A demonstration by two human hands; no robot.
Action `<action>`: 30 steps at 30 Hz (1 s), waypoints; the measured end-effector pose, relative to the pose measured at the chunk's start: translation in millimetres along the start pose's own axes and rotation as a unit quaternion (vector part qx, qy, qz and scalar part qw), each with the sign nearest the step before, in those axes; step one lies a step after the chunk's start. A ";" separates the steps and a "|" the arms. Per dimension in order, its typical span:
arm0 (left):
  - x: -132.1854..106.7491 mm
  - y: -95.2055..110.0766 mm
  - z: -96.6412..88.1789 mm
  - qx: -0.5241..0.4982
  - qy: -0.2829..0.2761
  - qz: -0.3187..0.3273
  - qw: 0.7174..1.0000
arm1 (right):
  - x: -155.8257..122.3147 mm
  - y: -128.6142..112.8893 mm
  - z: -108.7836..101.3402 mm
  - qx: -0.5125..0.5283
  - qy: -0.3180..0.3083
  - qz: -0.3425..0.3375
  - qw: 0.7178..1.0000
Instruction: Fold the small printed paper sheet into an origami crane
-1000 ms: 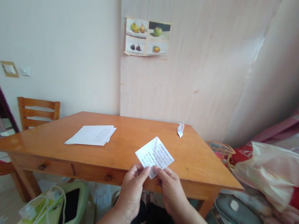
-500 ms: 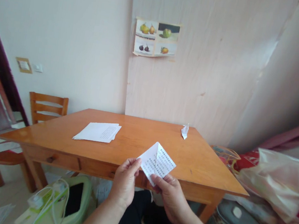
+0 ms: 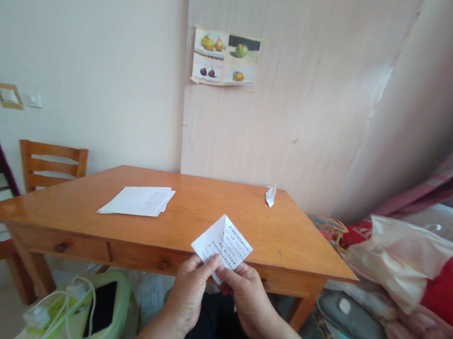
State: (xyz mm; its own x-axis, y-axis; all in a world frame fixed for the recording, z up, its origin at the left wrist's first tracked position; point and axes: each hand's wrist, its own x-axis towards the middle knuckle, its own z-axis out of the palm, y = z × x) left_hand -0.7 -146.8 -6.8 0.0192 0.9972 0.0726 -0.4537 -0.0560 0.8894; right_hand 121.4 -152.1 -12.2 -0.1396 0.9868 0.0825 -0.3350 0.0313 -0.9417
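A folded sheet of printed paper [image 3: 223, 241], shaped like a diamond with a crease down its middle, is held up in front of the table's near edge. My left hand [image 3: 194, 282] pinches its lower left side, thumb on top near the crease. On the lower right side my right hand [image 3: 242, 288] grips it, the thumb also near the bottom corner. Both thumbs almost meet there, and the fingers behind the paper are mostly hidden. Rows of dark characters show on the paper, mostly on the right half.
The wooden table [image 3: 206, 194] bears a stack of paper sheets [image 3: 137, 200] at left and a small folded paper piece [image 3: 270, 196] at the back right. Below left, a green stool [image 3: 119, 300] carries a black phone [image 3: 102, 309] and white cables. Bags [image 3: 398, 259] lie at right.
My left hand has moved from the paper's left corner down to its lower edge, beside my right thumb. The whole view has turned slightly to the right.
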 end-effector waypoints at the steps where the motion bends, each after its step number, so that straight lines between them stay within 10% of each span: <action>1: 0.6 -0.7 -1.5 0.007 0.005 0.002 1.000 | -1.5 -0.8 -1.2 -0.006 -0.004 -0.001 1.000; 8: -3.9 12.5 -3.4 0.045 -0.022 0.010 0.999 | -0.9 -26.3 -15.1 -0.020 0.040 -0.060 0.997; 20: -17.9 19.5 10.3 0.053 -0.066 -0.002 0.996 | 4.7 -67.1 -30.9 -0.059 -0.127 0.043 0.989; 30: -16.7 12.3 9.6 0.058 -0.117 -0.023 0.991 | 6.0 -58.7 -36.3 -0.040 -0.062 0.065 0.995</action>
State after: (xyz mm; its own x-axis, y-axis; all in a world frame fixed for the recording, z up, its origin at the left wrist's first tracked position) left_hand 1.9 -164.7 7.3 0.2496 0.9606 0.1221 -0.3420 -0.0305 0.9392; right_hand 174.0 -142.3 31.8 -0.2935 0.9559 -0.0073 -0.2313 -0.0785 -0.9697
